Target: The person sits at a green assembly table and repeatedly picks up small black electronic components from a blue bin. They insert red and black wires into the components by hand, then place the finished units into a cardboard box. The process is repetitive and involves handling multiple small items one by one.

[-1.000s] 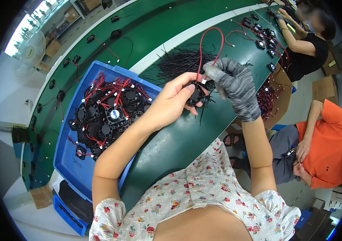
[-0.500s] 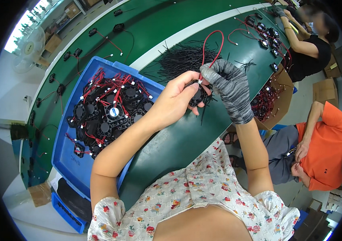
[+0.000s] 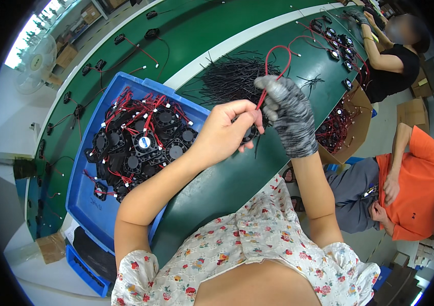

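My bare left hand is closed around a small black cooling fan, mostly hidden by the fingers. Its red lead wire rises doubled from between my left thumb and forefinger and bends into a loop above. On my right hand is a grey striped knit glove; its thumb and fingers close on that wire at the foot of the loop. Just beyond both hands lies a pile of thin black ties or tubes on the green table.
Left of me, a blue bin holds many fans with red wires. Past it, a green conveyor belt carries scattered fans. A cardboard box of wired fans stands at right, near a person in orange. Another person works at the far right.
The red wire is now doubled at my left fingertips, and its loop sits lower and further right. The white plug seen there before is hidden. My right hand has shifted slightly.
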A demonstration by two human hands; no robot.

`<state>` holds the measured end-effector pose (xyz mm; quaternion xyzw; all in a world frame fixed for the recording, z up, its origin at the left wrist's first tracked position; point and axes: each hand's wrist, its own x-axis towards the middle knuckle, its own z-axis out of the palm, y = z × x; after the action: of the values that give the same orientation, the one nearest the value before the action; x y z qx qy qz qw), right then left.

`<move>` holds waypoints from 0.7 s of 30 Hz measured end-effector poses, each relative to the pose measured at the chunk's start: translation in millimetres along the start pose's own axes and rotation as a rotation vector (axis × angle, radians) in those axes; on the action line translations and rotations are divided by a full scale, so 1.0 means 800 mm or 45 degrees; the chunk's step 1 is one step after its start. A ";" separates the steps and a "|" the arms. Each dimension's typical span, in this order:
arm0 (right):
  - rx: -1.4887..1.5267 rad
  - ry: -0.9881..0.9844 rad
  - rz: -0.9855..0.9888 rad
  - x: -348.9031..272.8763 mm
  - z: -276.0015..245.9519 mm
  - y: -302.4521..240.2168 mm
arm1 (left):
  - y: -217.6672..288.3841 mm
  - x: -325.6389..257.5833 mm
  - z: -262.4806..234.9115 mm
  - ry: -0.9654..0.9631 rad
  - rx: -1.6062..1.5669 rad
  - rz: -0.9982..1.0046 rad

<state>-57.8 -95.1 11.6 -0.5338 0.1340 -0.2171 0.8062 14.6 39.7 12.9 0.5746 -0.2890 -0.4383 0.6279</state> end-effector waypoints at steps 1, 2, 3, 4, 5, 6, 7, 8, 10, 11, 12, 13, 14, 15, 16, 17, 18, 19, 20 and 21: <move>0.069 0.047 -0.036 0.002 -0.002 -0.002 | -0.001 -0.001 0.001 -0.019 0.005 -0.019; 0.116 0.101 -0.080 0.004 -0.004 -0.004 | -0.002 -0.002 0.002 -0.030 0.039 -0.025; 0.163 0.154 -0.124 0.006 -0.007 -0.007 | -0.003 -0.003 0.003 -0.041 0.073 -0.031; 0.209 0.213 -0.170 0.006 -0.011 -0.012 | -0.003 -0.004 0.004 -0.058 0.106 -0.037; 0.198 0.224 -0.221 0.006 -0.012 -0.023 | -0.003 -0.005 0.005 -0.089 0.153 -0.039; 0.201 0.239 -0.232 0.006 -0.015 -0.026 | -0.002 -0.004 0.006 -0.093 0.159 -0.042; 0.205 0.251 -0.242 0.006 -0.018 -0.027 | 0.000 -0.005 0.007 -0.093 0.166 -0.044; 0.210 0.264 -0.252 0.007 -0.019 -0.028 | 0.001 -0.005 0.008 -0.093 0.172 -0.046; 0.129 0.325 -0.303 0.003 -0.014 -0.029 | 0.001 -0.004 0.007 -0.103 0.144 -0.051; 0.064 0.352 -0.331 0.002 -0.012 -0.027 | 0.002 -0.004 0.006 -0.109 0.130 -0.054; -0.001 0.378 -0.359 0.002 -0.011 -0.026 | 0.000 -0.003 0.006 -0.104 0.104 -0.070; -0.134 0.399 -0.311 0.003 -0.012 -0.026 | -0.004 -0.003 0.005 -0.094 0.078 -0.084; -0.222 0.431 -0.322 0.002 -0.010 -0.028 | -0.006 -0.003 0.004 -0.084 0.051 -0.099; -0.309 0.462 -0.333 0.001 -0.004 -0.031 | -0.006 -0.003 0.004 -0.069 0.010 -0.099; -0.400 0.493 -0.345 0.000 -0.001 -0.035 | -0.005 -0.002 0.004 -0.054 -0.033 -0.096; -0.345 0.453 -0.412 0.002 -0.009 -0.030 | -0.003 -0.001 0.004 -0.039 -0.076 -0.093; -0.337 0.470 -0.461 0.003 -0.013 -0.023 | -0.002 0.000 0.004 -0.032 -0.127 -0.064; -0.326 0.488 -0.506 0.003 -0.014 -0.017 | -0.002 0.000 0.003 -0.023 -0.176 -0.038; -0.315 0.505 -0.552 0.002 -0.014 -0.015 | -0.001 0.001 0.003 -0.013 -0.226 -0.012; -0.525 0.491 -0.416 -0.009 -0.011 -0.016 | -0.001 0.001 0.002 -0.012 -0.253 -0.006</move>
<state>-70.8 -102.8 19.4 -0.6493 0.2379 -0.4089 0.5955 13.7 38.3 12.6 0.5082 -0.2457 -0.4687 0.6794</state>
